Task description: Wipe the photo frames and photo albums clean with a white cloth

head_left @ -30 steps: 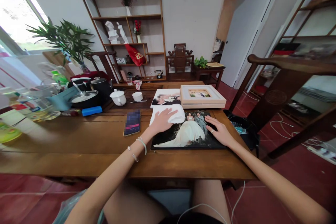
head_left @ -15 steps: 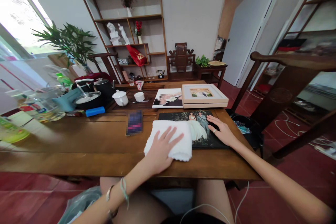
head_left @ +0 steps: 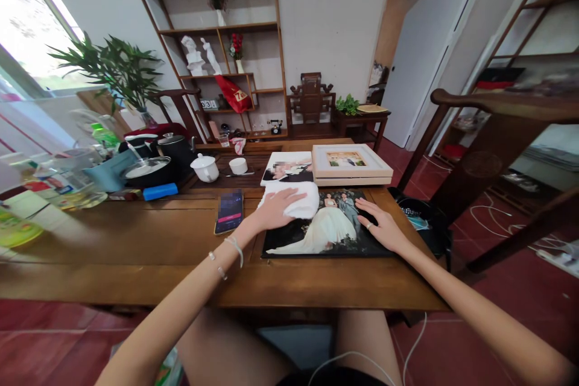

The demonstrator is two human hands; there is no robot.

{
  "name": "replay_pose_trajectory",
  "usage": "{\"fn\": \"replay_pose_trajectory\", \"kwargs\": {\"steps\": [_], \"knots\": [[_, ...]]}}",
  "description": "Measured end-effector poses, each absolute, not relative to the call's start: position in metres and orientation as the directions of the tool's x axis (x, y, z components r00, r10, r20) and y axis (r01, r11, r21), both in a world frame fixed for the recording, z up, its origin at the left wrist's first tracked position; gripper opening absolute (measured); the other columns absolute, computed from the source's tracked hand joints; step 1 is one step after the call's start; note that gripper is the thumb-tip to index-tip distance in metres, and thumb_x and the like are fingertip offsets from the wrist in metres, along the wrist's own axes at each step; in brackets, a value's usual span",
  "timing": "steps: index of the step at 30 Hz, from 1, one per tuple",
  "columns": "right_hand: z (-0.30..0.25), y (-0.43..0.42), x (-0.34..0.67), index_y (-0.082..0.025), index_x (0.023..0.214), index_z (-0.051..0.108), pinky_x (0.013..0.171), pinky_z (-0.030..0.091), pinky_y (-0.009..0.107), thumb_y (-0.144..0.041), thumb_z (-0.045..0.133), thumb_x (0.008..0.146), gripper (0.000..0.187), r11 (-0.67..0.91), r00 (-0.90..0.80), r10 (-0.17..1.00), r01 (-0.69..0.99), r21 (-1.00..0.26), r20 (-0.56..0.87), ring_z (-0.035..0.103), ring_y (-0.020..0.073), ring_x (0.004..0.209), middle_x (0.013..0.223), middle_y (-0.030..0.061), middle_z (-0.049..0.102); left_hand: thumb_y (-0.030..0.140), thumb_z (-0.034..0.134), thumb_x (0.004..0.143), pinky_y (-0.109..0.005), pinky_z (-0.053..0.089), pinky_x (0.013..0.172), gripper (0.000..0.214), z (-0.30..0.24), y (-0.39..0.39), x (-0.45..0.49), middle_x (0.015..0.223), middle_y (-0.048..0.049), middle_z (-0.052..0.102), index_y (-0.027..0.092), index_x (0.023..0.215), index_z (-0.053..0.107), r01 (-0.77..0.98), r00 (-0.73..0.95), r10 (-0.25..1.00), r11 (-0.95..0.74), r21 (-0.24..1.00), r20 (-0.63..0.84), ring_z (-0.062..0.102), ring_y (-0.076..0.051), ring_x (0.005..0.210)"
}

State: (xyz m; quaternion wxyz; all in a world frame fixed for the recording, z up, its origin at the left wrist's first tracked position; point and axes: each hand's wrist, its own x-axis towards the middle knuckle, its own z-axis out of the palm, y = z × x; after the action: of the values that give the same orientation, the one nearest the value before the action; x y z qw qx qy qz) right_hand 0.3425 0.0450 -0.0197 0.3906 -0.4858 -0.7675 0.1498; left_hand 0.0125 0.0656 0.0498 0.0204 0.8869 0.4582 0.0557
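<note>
A large dark wedding photo panel (head_left: 323, 230) lies flat near the front edge of the wooden table (head_left: 136, 241). My left hand (head_left: 274, 209) lies flat, fingers spread, on a folded white cloth (head_left: 301, 200) pressed against the panel's far left corner. My right hand (head_left: 383, 227) rests open on the panel's right edge, fingers stretched out. Behind the panel sit another photo print (head_left: 289, 167) and a pale framed picture (head_left: 349, 164).
A phone (head_left: 229, 211) lies left of the panel. A white teapot (head_left: 204, 168), a cup (head_left: 237, 165), black pots (head_left: 149, 170) and bottles crowd the table's left back. A wooden chair (head_left: 502, 139) stands at the right, shelves behind.
My left hand slid the cloth down to the panel's near left corner, then pushed it back to the far left corner. My right hand stayed on the right edge.
</note>
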Motion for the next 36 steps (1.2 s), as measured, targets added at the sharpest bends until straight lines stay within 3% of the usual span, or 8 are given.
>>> {"fn": "replay_pose_trajectory", "kwargs": {"steps": [5,9,16,26,30,36], "knots": [[-0.019,0.044,0.343,-0.021,0.120,0.066,0.112,0.034,0.054,-0.036,0.054,0.088,0.037,0.474,-0.225,0.869,0.637,-0.608,0.441,0.049,0.0286,0.130,0.134,0.0105,0.059,0.036,0.048,0.090,-0.044,0.026,0.115,0.057,0.046,0.096,0.010,0.150,-0.0059,0.041,0.022,0.144,0.039,0.845,0.507,0.858,-0.513,0.151,0.083,0.036,-0.024,0.139],[-0.020,0.044,0.343,-0.024,0.120,0.066,0.113,0.034,0.053,-0.035,0.055,0.088,0.036,0.485,-0.225,0.862,0.630,-0.607,0.455,0.049,0.0279,0.130,0.134,0.0086,0.060,0.020,0.047,0.085,-0.042,0.025,0.115,0.064,0.040,0.080,0.005,0.156,-0.0017,0.030,0.027,0.147,0.034,0.820,0.551,0.827,-0.562,0.113,0.112,0.028,-0.022,0.143],[-0.019,0.044,0.342,-0.021,0.120,0.066,0.113,0.034,0.052,-0.036,0.053,0.088,0.037,0.481,-0.228,0.864,0.633,-0.607,0.448,0.049,0.0277,0.130,0.134,0.0101,0.059,0.011,0.050,0.068,-0.052,0.018,0.116,0.088,0.036,0.004,0.009,0.160,0.0005,0.016,0.032,0.150,0.025,0.843,0.529,0.844,-0.534,0.059,0.085,0.013,-0.026,0.147],[-0.020,0.044,0.342,-0.023,0.119,0.066,0.113,0.034,0.054,-0.035,0.055,0.087,0.035,0.484,-0.218,0.863,0.615,-0.622,0.455,0.049,0.0285,0.130,0.134,0.0092,0.060,0.009,0.053,0.054,-0.062,0.009,0.114,0.109,0.033,-0.098,0.026,0.161,-0.0016,0.004,0.035,0.152,0.013,0.827,0.560,0.828,-0.556,0.080,-0.035,0.002,-0.032,0.147],[-0.020,0.044,0.342,-0.021,0.118,0.067,0.112,0.033,0.055,-0.035,0.054,0.087,0.036,0.480,-0.219,0.866,0.617,-0.623,0.451,0.049,0.0298,0.130,0.134,0.0110,0.060,0.011,0.052,0.062,-0.059,0.015,0.114,0.101,0.041,-0.080,0.023,0.161,0.0000,0.008,0.037,0.152,0.015,0.824,0.565,0.824,-0.560,0.087,-0.051,0.008,-0.028,0.147],[-0.019,0.044,0.342,-0.024,0.119,0.066,0.113,0.034,0.054,-0.035,0.056,0.087,0.036,0.478,-0.209,0.865,0.616,-0.626,0.455,0.050,0.0289,0.130,0.134,0.0089,0.060,0.015,0.048,0.075,-0.060,0.017,0.113,0.081,0.053,0.008,0.017,0.160,-0.0033,0.018,0.032,0.150,0.023,0.839,0.540,0.841,-0.536,0.090,-0.027,0.017,-0.026,0.146]]}}
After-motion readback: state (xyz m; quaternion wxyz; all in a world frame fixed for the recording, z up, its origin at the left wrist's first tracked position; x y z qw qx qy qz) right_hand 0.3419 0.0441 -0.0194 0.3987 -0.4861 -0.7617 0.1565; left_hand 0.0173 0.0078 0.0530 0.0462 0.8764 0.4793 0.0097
